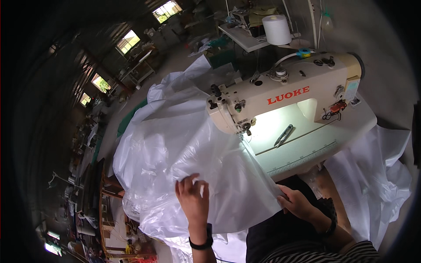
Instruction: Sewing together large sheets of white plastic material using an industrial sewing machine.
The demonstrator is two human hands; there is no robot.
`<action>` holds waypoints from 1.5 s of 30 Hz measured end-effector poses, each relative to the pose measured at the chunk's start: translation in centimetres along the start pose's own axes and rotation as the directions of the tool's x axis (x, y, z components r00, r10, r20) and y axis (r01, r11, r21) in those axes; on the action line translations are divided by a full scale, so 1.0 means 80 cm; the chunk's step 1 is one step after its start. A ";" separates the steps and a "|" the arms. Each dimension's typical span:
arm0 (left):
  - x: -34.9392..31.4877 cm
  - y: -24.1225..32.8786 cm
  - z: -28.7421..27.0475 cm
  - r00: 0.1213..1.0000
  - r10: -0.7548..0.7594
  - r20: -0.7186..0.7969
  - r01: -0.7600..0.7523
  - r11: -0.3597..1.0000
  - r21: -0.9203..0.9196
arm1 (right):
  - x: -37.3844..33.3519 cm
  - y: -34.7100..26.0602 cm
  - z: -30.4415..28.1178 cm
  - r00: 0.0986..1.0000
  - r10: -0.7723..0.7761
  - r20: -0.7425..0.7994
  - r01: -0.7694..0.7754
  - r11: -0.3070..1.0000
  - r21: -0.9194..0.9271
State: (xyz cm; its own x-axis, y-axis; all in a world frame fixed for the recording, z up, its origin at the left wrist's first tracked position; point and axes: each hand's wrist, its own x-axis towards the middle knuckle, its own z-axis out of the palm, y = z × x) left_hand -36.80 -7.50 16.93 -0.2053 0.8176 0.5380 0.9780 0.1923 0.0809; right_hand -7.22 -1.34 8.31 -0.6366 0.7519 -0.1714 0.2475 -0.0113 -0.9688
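Observation:
A large, shiny white plastic sheet [175,131] spreads over the left side of the sewing machine [289,92] and sags toward my lap. Its straight edge runs from under the needle area toward me. My right hand [298,202] pinches that edge near its lower right corner, close to the table's front. Over the middle of the sheet is my left hand [193,199], its fingers apart and slightly bent, holding nothing. Whether it touches the sheet I cannot tell. The machine's lamp lights the bed, where a thread snipper [284,135] lies.
A white thread cone [277,30] stands behind the machine. More white sheeting [372,175] hangs at the right of the table. A wooden shelf [109,193] with clutter is at the lower left. Farther back are workbenches [140,65] and windows.

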 end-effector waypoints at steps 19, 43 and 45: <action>-0.191 0.204 0.058 0.729 0.561 0.392 0.047 0.530 -0.847 | 0.022 -0.030 -0.006 0.986 -0.112 -0.122 0.040 0.877 -0.478; -0.286 -0.100 0.052 0.706 -0.539 0.460 0.009 -0.642 -0.767 | 0.030 0.008 0.025 0.934 -0.309 -0.181 0.125 0.754 -0.644; -0.277 -0.101 0.049 0.663 -0.578 0.475 0.011 -0.628 -0.778 | 0.025 -0.013 0.028 0.907 -0.309 -0.286 0.038 0.736 -0.676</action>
State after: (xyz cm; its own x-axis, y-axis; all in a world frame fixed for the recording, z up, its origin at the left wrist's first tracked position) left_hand -40.32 -25.08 1.07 -0.7194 0.6889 -0.0890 -0.5871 -0.5345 0.6079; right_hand -10.40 -1.30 8.53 -0.4454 0.8739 0.1949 0.6519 0.4657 -0.5984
